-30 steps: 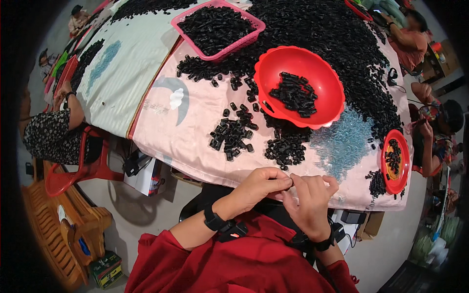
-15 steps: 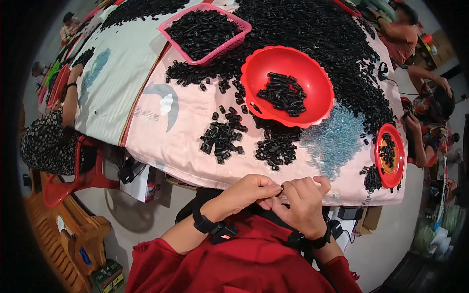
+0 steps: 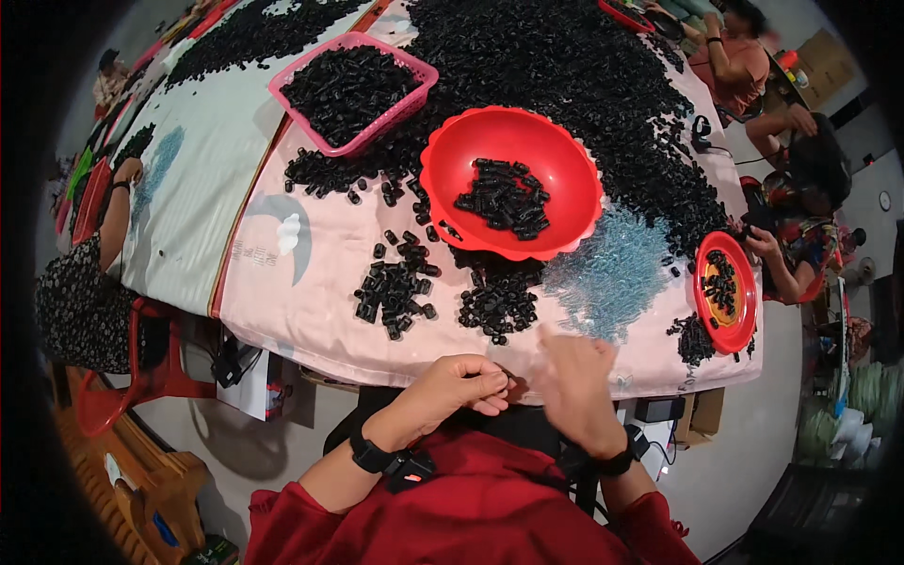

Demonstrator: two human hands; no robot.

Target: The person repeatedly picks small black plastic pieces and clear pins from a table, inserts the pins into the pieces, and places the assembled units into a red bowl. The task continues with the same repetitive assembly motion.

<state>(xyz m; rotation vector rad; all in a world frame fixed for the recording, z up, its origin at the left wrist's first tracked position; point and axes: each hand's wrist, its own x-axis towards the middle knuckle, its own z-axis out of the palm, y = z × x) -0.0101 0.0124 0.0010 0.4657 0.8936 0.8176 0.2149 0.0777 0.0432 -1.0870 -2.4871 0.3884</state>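
My left hand (image 3: pixel 461 384) is in front of the table's near edge, thumb and fingers pinched round a small black part that barely shows at the fingertips. Beside it on the right, my right hand (image 3: pixel 579 388) is smeared by motion, its fingers pointing at the table. Just beyond the right hand lies a heap of thin, shiny blue-silver pieces (image 3: pixel 612 278). Two small piles sit past the left hand: short black cylinders (image 3: pixel 395 294) and smaller black pieces (image 3: pixel 497 306). Behind them a red scalloped bowl (image 3: pixel 556 179) holds several black plastic parts (image 3: pixel 506 198).
A pink basket (image 3: pixel 421 94) full of black parts stands at the back left. A huge spread of black parts (image 3: pixel 527 56) covers the far table. At the right is a red oval tray (image 3: pixel 744 330). Other people sit along both sides. A red chair (image 3: pixel 155 377) is at left.
My hands have come apart: the right has moved away from the left, towards the blue-silver heap. The left stays pinched. The whole view has shifted slightly.
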